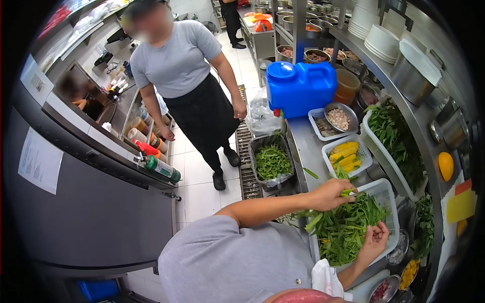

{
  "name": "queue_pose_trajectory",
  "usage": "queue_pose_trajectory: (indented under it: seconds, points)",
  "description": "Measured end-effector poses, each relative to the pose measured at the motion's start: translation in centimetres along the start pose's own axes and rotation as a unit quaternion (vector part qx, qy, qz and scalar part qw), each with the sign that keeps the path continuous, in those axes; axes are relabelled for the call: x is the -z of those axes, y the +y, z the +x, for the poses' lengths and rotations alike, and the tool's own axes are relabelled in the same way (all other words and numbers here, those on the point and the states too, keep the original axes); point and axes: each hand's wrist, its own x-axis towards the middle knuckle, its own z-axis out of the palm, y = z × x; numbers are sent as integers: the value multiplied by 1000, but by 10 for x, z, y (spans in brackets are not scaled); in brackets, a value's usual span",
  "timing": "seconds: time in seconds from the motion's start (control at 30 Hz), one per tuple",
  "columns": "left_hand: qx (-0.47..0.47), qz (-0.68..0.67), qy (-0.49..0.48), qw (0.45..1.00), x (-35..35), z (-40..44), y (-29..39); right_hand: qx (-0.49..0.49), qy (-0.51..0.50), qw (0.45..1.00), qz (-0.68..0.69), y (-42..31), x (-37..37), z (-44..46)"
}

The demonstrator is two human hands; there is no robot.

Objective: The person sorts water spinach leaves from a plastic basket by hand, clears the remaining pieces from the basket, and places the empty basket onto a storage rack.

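Observation:
My left hand (327, 196) is closed around a leafy green stalk (347, 192) above a white plastic basket (393, 214). Cut leafy greens (343, 232) with long narrow leaves fill the basket, and some hang over its left side. At the basket's near right part, my right hand (375, 239) has its fingers curled against the greens, pinching some leaves. Just beyond my left hand stands a smaller white basket (328, 147) with long yellow vegetables (346, 155). A loose green piece (310, 173) lies near the counter's edge.
A lined bin (290, 179) of green stalks stands beside the counter. Further along are a blue jug (303, 88) and a metal bowl (348, 112). A shelf (404, 96) overhangs the counter. Another person (187, 76) stands in the aisle near a floor drain grate (249, 171).

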Motion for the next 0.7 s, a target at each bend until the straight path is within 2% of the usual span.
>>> queue_pose_trajectory:
  seconds: [0.07, 0.1, 0.17, 0.37, 0.5, 0.57, 0.63, 0.7]
  points:
    - [129, -160, 30, 978, -2, -6, 3, 23, 21, 999, 20, -3, -7, 2]
    - [129, -158, 32, 979, -3, -6, 4, 24, 20, 999, 22, -1, -11, 3]
    - [78, -211, 110, 968, -7, -8, 7, 23, -4, 999, 29, 1, -14, 3]
    - [86, -325, 58, 940, -15, -7, 12, 25, -26, 999, 9, -13, -16, -2]
    - [105, -321, -3, 941, -20, -4, 22, 16, -11, 999, 38, -20, -15, -8]
    - [70, -288, -60, 953, -29, -3, 22, 8, -70, 997, 40, -23, -15, -11]
    - [58, -255, -82, 962, -35, -2, 21, 0, -66, 998, 14, -24, -15, -13]
    - [57, -191, -126, 972, -36, 1, 20, 55, -103, 993, -20, -22, -12, -12]
